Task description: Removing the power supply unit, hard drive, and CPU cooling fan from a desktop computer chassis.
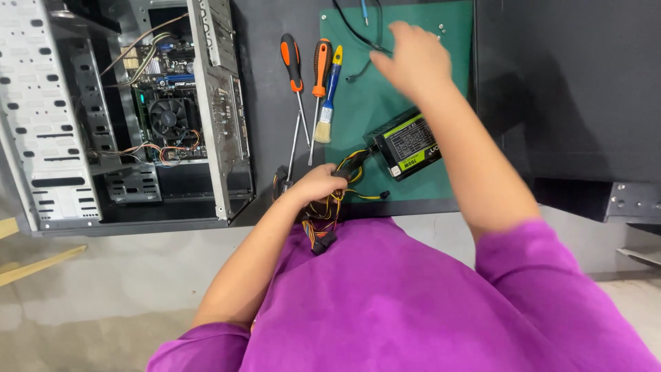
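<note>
The power supply unit [406, 146], a black box with a green label, lies on the green mat [441, 83] near its front edge, label up. Its bundle of yellow, black and orange cables [329, 207] runs off the unit's near-left corner and hangs over the edge of the surface [268, 83]. The left hand [318, 183] is closed around that bundle just left of the unit, gathering the loose wires. The right hand [412, 60], blurred, hovers beyond the unit over a thin black cable [358, 34], fingers loosely curled; I cannot tell if it pinches anything. Left of the unit lie two orange-handled screwdrivers [303, 76] and a small brush [328, 103]. Farthest left, the open computer case [213, 103] holds a motherboard with a cooler fan [167, 116] and loose wiring.
</note>
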